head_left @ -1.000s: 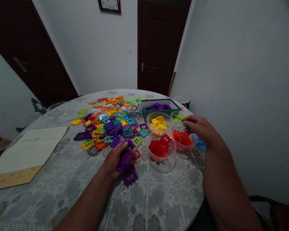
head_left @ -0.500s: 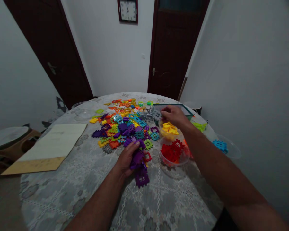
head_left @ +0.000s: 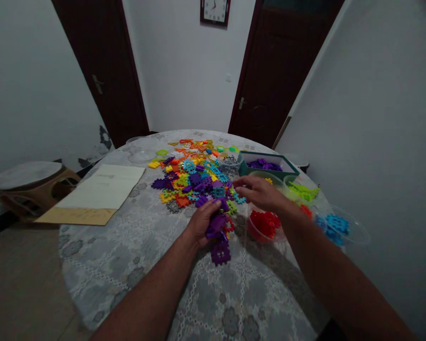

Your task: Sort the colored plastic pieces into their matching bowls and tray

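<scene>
The table (head_left: 213, 293) has open cloth between the arms and out toward its left edge. The pile (head_left: 195, 180) spreads beyond the hands. The right hand (head_left: 261, 192), part-open and seemingly empty, is at the pile's right side. The left hand (head_left: 202, 220) closes around purple pieces (head_left: 217, 222), their long axis running from pile toward person, a square (head_left: 221, 254) nearest.

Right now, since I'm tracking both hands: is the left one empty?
No, the left hand is holding a bunch of purple plastic pieces.
</scene>
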`<state>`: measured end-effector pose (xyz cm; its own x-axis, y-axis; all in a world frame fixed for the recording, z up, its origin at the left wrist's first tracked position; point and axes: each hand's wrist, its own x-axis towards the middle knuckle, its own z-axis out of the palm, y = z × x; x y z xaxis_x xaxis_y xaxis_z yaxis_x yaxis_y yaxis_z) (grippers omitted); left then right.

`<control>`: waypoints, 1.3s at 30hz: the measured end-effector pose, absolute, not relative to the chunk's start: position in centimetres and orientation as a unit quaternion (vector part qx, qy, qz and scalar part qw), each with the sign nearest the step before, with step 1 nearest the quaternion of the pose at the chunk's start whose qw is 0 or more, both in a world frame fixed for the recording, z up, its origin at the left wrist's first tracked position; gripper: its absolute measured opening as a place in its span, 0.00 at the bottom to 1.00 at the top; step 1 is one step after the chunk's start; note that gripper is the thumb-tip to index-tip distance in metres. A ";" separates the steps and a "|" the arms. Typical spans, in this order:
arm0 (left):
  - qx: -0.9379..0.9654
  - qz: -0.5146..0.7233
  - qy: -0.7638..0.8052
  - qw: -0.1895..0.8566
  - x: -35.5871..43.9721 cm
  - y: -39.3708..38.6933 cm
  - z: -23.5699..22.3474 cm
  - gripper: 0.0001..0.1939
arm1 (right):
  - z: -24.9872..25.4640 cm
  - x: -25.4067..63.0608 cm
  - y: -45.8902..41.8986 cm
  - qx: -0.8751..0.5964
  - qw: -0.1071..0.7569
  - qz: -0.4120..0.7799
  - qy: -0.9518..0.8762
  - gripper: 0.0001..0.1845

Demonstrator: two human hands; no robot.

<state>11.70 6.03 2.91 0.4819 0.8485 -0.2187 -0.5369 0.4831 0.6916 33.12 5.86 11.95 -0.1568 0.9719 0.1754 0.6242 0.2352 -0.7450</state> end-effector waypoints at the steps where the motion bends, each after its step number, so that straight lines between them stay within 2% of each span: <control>1: 0.282 0.421 0.273 0.817 11.7 6.0 2.9 0.11 | 11.9 32.6 5.1 -0.548 0.318 0.250 -0.732 0.13; 5: 0.300 0.414 0.256 0.820 11.6 5.9 2.9 0.11 | 10.9 30.6 3.7 -0.526 0.290 0.182 -0.778 0.16; 9: 0.324 0.397 0.252 0.821 11.5 5.9 2.8 0.12 | 10.1 29.8 3.3 -0.527 0.268 0.162 -0.790 0.12; 14: 0.330 0.391 0.280 0.813 11.4 6.1 2.9 0.15 | 10.5 30.9 1.5 -0.556 0.341 0.171 -0.738 0.08; 21: 0.309 0.409 0.335 0.790 11.6 6.3 2.8 0.10 | 11.0 36.3 1.7 -0.595 0.383 0.263 -0.655 0.09; 24: 0.299 0.411 0.332 0.794 11.7 6.4 2.5 0.11 | 11.9 40.0 4.9 -0.630 0.493 0.254 -0.544 0.13; 26: 0.295 0.412 0.325 0.798 11.7 6.5 2.3 0.12 | 12.4 42.1 7.1 -0.636 0.581 0.192 -0.470 0.21; 28: 0.288 0.414 0.317 0.804 11.7 6.6 2.2 0.14 | 12.7 43.1 8.3 -0.636 0.620 0.134 -0.440 0.27; 30: 0.279 0.414 0.316 0.807 11.6 6.6 2.1 0.17 | 12.6 42.5 8.1 -0.638 0.603 0.111 -0.465 0.25; 32: 0.273 0.417 0.319 0.806 11.7 6.6 2.1 0.19 | 12.5 40.5 6.4 -0.630 0.544 0.122 -0.540 0.18; 35: 0.266 0.423 0.315 0.807 11.7 6.5 2.2 0.22 | 12.2 35.6 2.3 -0.562 0.389 0.141 -0.716 0.14; 39: 0.242 0.400 0.292 0.834 11.7 6.4 2.3 0.23 | 10.6 29.3 -1.6 -0.444 0.221 0.125 -0.859 0.18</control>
